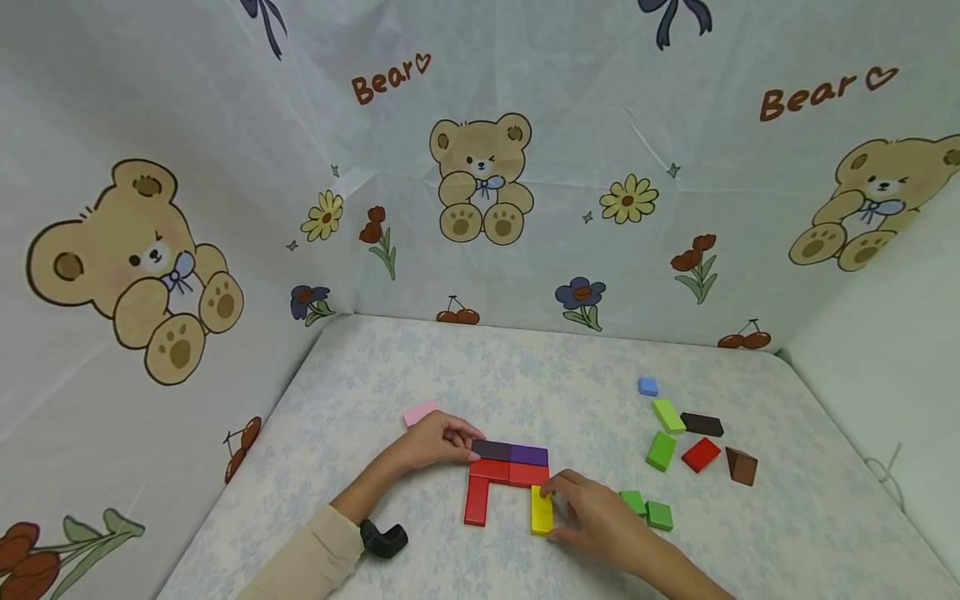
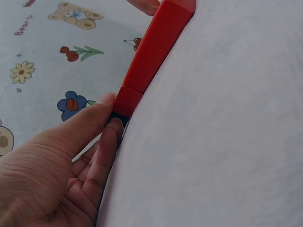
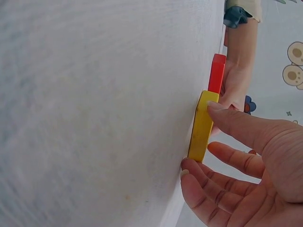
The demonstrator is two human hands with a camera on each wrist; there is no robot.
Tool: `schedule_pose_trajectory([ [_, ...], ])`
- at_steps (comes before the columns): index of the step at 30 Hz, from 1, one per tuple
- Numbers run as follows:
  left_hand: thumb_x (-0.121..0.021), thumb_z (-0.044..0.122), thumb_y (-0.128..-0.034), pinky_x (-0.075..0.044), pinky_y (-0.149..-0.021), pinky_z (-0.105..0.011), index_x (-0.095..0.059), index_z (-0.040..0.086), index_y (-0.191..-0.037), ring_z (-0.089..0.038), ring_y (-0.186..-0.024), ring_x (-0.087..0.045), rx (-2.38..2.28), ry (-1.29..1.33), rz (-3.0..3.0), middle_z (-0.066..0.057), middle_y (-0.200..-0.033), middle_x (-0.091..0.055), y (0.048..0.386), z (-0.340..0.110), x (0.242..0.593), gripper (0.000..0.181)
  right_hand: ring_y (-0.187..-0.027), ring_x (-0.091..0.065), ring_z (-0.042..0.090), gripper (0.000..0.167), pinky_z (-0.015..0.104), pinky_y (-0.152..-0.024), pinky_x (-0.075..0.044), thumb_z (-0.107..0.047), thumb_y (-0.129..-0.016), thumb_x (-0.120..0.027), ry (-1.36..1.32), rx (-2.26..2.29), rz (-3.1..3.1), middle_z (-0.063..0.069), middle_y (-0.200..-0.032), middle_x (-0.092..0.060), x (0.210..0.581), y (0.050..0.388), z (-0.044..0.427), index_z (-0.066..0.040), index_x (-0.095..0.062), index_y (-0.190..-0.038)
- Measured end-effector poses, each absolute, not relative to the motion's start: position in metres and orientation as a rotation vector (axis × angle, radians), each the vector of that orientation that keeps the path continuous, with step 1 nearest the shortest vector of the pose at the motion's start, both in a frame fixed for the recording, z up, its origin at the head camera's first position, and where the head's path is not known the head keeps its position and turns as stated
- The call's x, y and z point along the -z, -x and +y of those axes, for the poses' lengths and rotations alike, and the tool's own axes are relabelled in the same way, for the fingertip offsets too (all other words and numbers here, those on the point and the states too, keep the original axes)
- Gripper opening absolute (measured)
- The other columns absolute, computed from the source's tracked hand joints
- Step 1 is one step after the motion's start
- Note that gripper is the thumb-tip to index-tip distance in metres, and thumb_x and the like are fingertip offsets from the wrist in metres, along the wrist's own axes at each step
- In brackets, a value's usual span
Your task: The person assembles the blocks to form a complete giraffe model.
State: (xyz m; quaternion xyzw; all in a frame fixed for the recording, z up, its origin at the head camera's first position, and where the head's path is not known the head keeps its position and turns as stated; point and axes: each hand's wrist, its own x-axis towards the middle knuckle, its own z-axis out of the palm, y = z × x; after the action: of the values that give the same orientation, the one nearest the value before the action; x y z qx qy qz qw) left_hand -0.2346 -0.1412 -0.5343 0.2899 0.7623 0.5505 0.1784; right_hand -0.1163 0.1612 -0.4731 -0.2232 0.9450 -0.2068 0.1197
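Toy blocks [image 1: 528, 475] lie on the big table [image 1: 450, 358], fifteen in all. Eight are over toward the right edge: three green blocks [image 1: 662, 451], one black block [image 1: 702, 424], one lime block [image 1: 668, 417], one red block [image 1: 701, 454], one brown block [image 1: 742, 466] and one little blue block [image 1: 648, 386]. Six make a shape in the middle: three red blocks [image 1: 476, 501], one dark block [image 1: 491, 450], one purple block [image 1: 529, 455] and one yellow block [image 1: 542, 510]. One pink block [image 1: 420, 413] sits nearer the left edge.

Both hands are low, fingers bent. The right hand [image 1: 600, 512] pinches the yellow block lengthwise, thumb at its near end, fingers at its far end. The left hand [image 1: 435, 439] pinches the dark block's left end, thumb and fingers close together.
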Motion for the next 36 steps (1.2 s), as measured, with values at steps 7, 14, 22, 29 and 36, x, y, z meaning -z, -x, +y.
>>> schedule_pose_trajectory([
  [7,-0.084,0.018,-0.0863,-0.055,-0.073,-0.027,-0.078,0.014,-0.112,-0.014,-0.076,-0.066,-1.554,-0.820,2.150,-0.001,-0.085,-0.072,0.235,-0.141,0.533,0.027,-0.070,-0.050,0.008,0.048,0.019,-0.062,-0.048,-0.026,-0.075,-0.092,0.652,0.585,2.774,-0.002,-0.108,-0.064,0.473,0.116,0.160,-0.015,-0.069,-0.116],
  [14,-0.084,0.017,-0.0862,-0.055,-0.073,-0.027,-0.078,0.014,-0.112,-0.013,-0.076,-0.066,-1.545,-0.804,2.157,0.000,-0.085,-0.072,0.234,-0.141,0.532,0.027,-0.070,-0.050,0.008,0.048,0.019,-0.062,-0.048,-0.026,-0.075,-0.092,0.636,0.570,2.776,-0.002,-0.105,-0.064,0.473,0.117,0.159,-0.014,-0.070,-0.116],
  [22,-0.083,0.016,-0.0866,-0.055,-0.073,-0.027,-0.078,0.012,-0.113,-0.013,-0.077,-0.067,-1.549,-0.802,2.154,-0.001,-0.086,-0.072,0.234,-0.141,0.531,0.027,-0.070,-0.051,0.008,0.047,0.020,-0.063,-0.049,-0.026,-0.075,-0.092,0.644,0.557,2.776,-0.003,-0.101,-0.064,0.472,0.117,0.159,-0.014,-0.071,-0.115],
  [29,-0.083,0.016,-0.0863,-0.056,-0.074,-0.028,-0.078,0.013,-0.113,-0.014,-0.078,-0.067,-1.558,-0.807,2.151,-0.001,-0.086,-0.072,0.235,-0.141,0.533,0.028,-0.071,-0.051,0.008,0.048,0.019,-0.062,-0.048,-0.027,-0.075,-0.091,0.634,0.585,2.775,-0.003,-0.103,-0.064,0.468,0.115,0.162,-0.013,-0.071,-0.117],
  [36,-0.083,0.017,-0.0866,-0.056,-0.073,-0.028,-0.078,0.013,-0.113,-0.013,-0.077,-0.067,-1.547,-0.812,2.157,-0.001,-0.086,-0.072,0.236,-0.141,0.536,0.028,-0.071,-0.050,0.008,0.045,0.020,-0.058,-0.046,-0.025,-0.078,-0.089,0.537,0.644,2.847,-0.002,-0.109,-0.065,0.459,0.108,0.180,-0.015,-0.071,-0.118],
])
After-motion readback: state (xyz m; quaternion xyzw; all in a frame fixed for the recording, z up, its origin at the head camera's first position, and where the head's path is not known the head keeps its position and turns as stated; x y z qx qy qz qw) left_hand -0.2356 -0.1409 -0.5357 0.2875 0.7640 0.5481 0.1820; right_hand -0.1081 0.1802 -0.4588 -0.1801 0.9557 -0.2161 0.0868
